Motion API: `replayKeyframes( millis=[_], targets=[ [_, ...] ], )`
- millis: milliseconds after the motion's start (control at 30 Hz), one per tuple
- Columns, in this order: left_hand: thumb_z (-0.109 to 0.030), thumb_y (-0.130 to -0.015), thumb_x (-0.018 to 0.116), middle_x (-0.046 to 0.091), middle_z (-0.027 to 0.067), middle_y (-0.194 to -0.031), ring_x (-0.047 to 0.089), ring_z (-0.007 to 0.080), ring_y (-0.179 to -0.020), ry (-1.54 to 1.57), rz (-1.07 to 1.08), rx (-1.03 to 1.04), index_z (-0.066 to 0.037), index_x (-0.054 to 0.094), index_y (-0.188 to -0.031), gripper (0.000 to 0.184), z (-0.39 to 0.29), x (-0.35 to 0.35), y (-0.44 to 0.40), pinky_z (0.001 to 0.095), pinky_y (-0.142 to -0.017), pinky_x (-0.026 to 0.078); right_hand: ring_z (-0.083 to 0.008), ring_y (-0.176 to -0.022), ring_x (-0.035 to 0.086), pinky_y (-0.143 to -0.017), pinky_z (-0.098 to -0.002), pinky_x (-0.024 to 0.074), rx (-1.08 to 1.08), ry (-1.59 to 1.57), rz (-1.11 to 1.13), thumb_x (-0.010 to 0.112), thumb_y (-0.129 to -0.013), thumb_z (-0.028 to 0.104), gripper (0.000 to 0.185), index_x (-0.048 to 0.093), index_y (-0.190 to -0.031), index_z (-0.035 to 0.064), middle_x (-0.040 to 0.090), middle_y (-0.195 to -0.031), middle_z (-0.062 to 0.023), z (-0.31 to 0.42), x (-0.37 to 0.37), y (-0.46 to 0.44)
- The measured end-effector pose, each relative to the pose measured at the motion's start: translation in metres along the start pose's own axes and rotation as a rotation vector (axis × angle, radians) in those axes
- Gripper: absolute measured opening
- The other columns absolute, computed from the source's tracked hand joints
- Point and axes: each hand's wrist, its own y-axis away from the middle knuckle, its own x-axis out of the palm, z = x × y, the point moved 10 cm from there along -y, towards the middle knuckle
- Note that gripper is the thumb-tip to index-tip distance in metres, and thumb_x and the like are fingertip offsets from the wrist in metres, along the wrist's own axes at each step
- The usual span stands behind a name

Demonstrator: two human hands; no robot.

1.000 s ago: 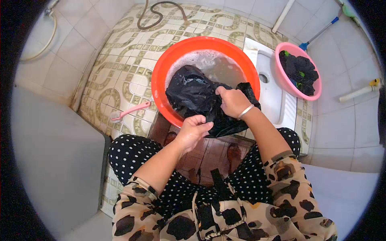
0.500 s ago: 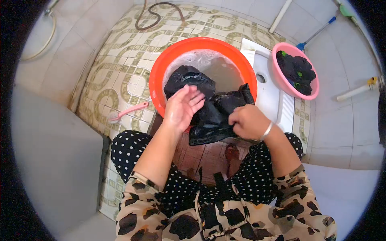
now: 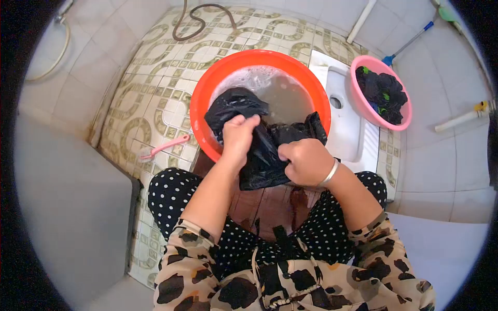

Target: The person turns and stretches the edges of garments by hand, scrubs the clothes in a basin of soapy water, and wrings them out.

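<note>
A wet black garment (image 3: 264, 160) hangs over the near rim of an orange-red basin (image 3: 311, 78), part of it bunched inside. My left hand (image 3: 238, 137) is closed on a fold of the cloth at the left. To its right, my right hand (image 3: 307, 160), with a silver bangle at the wrist, grips the same garment with fingers curled in. Soapy, cloudy water (image 3: 285, 96) fills the basin behind the cloth. The kind of garment cannot be made out.
A pink basin (image 3: 408, 106) of dark clothes rests over a white squat toilet (image 3: 334, 124) at right. On the tiled floor at left lies a pink brush (image 3: 166, 146). A brown hose (image 3: 199, 23) curls at the back. A grey panel (image 3: 78, 197) stands at the left.
My left hand has gone from open, palm up, to closed on the cloth. My right hand has moved slightly left with its hold, and the garment's left bunch has shifted left.
</note>
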Motion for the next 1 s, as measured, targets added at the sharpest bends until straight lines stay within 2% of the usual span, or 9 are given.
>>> replayKeyframes(
  millis=[133, 200, 333, 400, 467, 600, 833, 967, 1000],
  targets=[
    [-0.011, -0.08, 0.056, 0.06, 0.0063, -0.087, 0.055, 0.0166, -0.081, 0.63, 0.189, -0.157, -0.005, 0.055, -0.084, 0.007, -0.024, 0.025, 0.004, 0.0311, -0.077, 0.042, -0.0339, -0.06, 0.056, -0.056, -0.0414, 0.046, 0.075, -0.173, -0.124, 0.054, -0.064, 0.003, 0.03, 0.05, -0.093, 0.0019, 0.056, -0.064, -0.0153, -0.001, 0.001, 0.0],
    [-0.018, -0.083, 0.052, 0.058, 0.013, -0.107, 0.053, 0.0248, -0.104, 0.844, 0.422, -0.174, -0.001, 0.051, -0.108, 0.031, -0.047, 0.044, 0.016, 0.0395, -0.096, 0.037, -0.0301, -0.059, 0.058, -0.056, -0.0365, 0.0479, 0.006, -0.345, -0.152, 0.056, -0.068, 0.005, 0.04, 0.049, -0.107, 0.0016, 0.059, -0.071, -0.0149, 0.005, 0.006, 0.0],
    [-0.033, -0.081, 0.054, 0.052, 0.0152, -0.118, 0.049, 0.0282, -0.11, 1.009, 0.612, -0.128, -0.002, 0.043, -0.122, 0.053, -0.086, 0.06, 0.041, 0.0439, -0.099, 0.033, -0.0161, -0.053, 0.059, -0.048, -0.026, 0.0478, 0.173, -0.968, 0.122, 0.057, -0.074, 0.007, 0.029, 0.056, -0.102, 0.0018, 0.064, -0.077, -0.0104, -0.023, 0.011, 0.0],
    [-0.031, -0.08, 0.055, 0.052, 0.0151, -0.118, 0.049, 0.0282, -0.111, 1.046, 0.682, -0.188, -0.003, 0.043, -0.122, 0.052, -0.087, 0.066, 0.051, 0.0439, -0.099, 0.033, -0.0095, -0.038, 0.049, -0.039, -0.0191, 0.0404, 0.433, -1.177, -0.167, 0.053, -0.078, 0.007, 0.011, 0.061, -0.082, 0.0013, 0.061, -0.063, -0.0073, -0.073, -0.023, 0.005],
    [-0.027, -0.078, 0.058, 0.051, 0.0147, -0.119, 0.049, 0.0277, -0.111, 1.023, 0.721, -0.279, -0.001, 0.043, -0.122, 0.053, -0.081, 0.074, 0.063, 0.0421, -0.099, 0.033, -0.0089, -0.055, 0.054, -0.046, -0.0192, 0.0429, 0.537, -1.191, -0.42, 0.053, -0.082, 0.014, 0.019, 0.059, -0.094, -0.0002, 0.062, -0.078, -0.0082, -0.125, -0.035, 0.014],
    [-0.018, -0.074, 0.058, 0.055, 0.0145, -0.113, 0.053, 0.026, -0.105, 0.897, 0.746, -0.382, 0.003, 0.047, -0.115, 0.048, -0.043, 0.072, 0.072, 0.0389, -0.096, 0.037, -0.0127, -0.087, 0.052, -0.077, -0.0254, 0.0429, 0.522, -0.834, -0.189, 0.049, -0.088, 0.031, 0.044, 0.047, -0.118, -0.0018, 0.056, -0.103, -0.0082, -0.13, 0.004, -0.01],
    [-0.004, -0.065, 0.057, 0.058, 0.0126, -0.108, 0.056, 0.0266, -0.099, 0.814, 0.75, -0.32, 0.001, 0.049, -0.114, 0.05, -0.045, 0.054, 0.071, 0.04, -0.092, 0.04, -0.013, -0.079, 0.052, -0.075, -0.027, 0.0426, 0.456, -0.842, 0.201, 0.052, -0.081, 0.016, 0.028, 0.057, -0.103, -0.001, 0.058, -0.089, -0.0032, -0.105, 0.08, -0.029],
    [-0.002, -0.067, 0.059, 0.058, 0.0112, -0.108, 0.056, 0.0256, -0.099, 0.741, 0.684, -0.209, -0.002, 0.048, -0.116, 0.05, -0.064, 0.044, 0.071, 0.0394, -0.092, 0.041, -0.0113, -0.068, 0.054, -0.065, -0.0251, 0.0451, 0.556, -1.243, -0.536, 0.065, -0.067, 0.008, 0.017, 0.059, -0.082, 0.0052, 0.058, -0.074, -0.001, -0.149, 0.021, -0.006],
    [-0.005, -0.07, 0.06, 0.057, 0.0109, -0.11, 0.056, 0.0253, -0.1, 0.655, 0.648, -0.156, -0.002, 0.046, -0.118, 0.05, -0.064, 0.038, 0.069, 0.0394, -0.092, 0.041, -0.0104, -0.066, 0.053, -0.062, -0.0234, 0.0443, 0.522, -0.92, -0.666, 0.064, -0.066, 0.005, 0.017, 0.058, -0.082, 0.006, 0.058, -0.074, -0.0006, -0.169, 0.0, 0.002]
  ],
)
